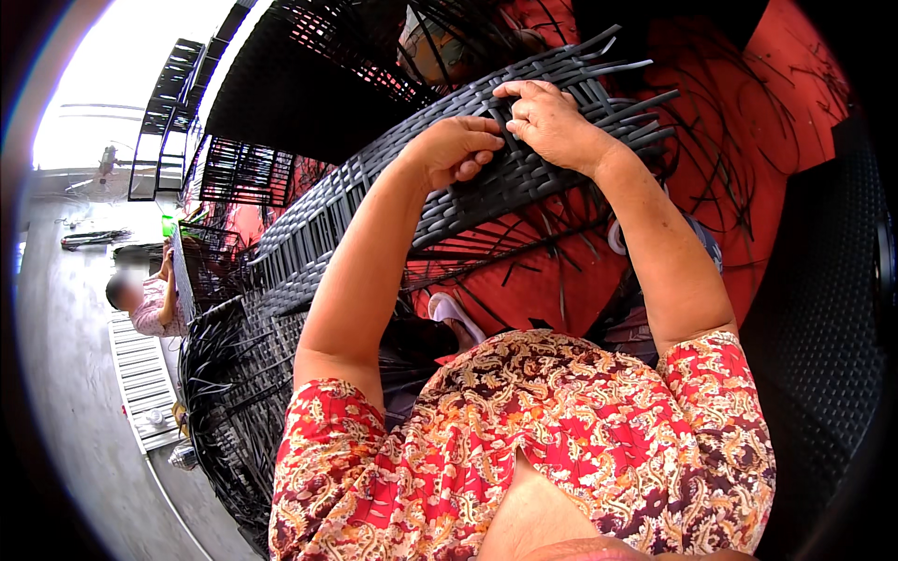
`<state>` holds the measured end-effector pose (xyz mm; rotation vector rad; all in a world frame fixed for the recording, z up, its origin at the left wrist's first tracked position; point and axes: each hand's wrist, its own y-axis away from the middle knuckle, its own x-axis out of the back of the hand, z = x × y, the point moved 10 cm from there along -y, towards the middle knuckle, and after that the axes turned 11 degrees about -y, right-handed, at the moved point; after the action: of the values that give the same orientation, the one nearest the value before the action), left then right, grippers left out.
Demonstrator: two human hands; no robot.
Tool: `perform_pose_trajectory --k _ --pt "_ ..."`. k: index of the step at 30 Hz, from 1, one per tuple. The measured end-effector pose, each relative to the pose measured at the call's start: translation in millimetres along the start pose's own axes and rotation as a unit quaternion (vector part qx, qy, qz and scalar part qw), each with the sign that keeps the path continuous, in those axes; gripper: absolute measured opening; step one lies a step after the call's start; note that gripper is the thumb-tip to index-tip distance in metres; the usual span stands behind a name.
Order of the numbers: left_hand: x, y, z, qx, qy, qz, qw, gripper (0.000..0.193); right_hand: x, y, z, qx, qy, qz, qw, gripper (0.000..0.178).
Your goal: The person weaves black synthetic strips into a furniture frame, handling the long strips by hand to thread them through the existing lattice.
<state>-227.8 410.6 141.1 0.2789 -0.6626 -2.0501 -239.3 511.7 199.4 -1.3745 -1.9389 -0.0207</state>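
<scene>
A long woven panel of dark grey plastic rattan point(360, 201) slants across in front of me, its loose strip ends fanning out at the right. My left hand point(456, 150) rests on the weave with curled fingers, thumb and fingertips pinched at a grey rattan strip point(502, 120). Close to its right, my right hand point(554, 120) bends over the same spot, index finger arched and thumb tucked in. Its fingertips close on the strip as well, though they partly hide it.
Loose black strips point(720, 140) lie scattered on the red floor covering point(781, 75). More dark wicker point(248, 374) stands at my left, and a dark woven piece point(823, 280) at my right. Farther left, another person point(154, 304) works beside a white slatted piece point(142, 374).
</scene>
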Motion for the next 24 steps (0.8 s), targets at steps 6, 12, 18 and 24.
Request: perform_pose_trajectory --k 6,12,18,24 --pt "9.8 -6.2 8.6 0.032 -0.062 0.012 0.998 0.007 0.4 -3.2 -2.4 -0.009 0.01 0.0 1.0 0.021" --pt "21.9 5.1 13.4 0.026 -0.072 0.019 0.997 0.008 9.3 -6.6 -8.1 0.023 -0.048 0.056 0.997 0.015" --pt "38.4 37.7 28.9 -0.018 -0.165 0.088 0.982 0.009 -8.8 -4.8 -29.7 0.089 -0.018 0.037 0.995 0.022" --pt "41.0 55.5 22.5 -0.037 -0.134 0.138 0.981 0.014 -22.8 -14.3 -26.2 0.055 -0.147 -0.045 0.987 0.025"
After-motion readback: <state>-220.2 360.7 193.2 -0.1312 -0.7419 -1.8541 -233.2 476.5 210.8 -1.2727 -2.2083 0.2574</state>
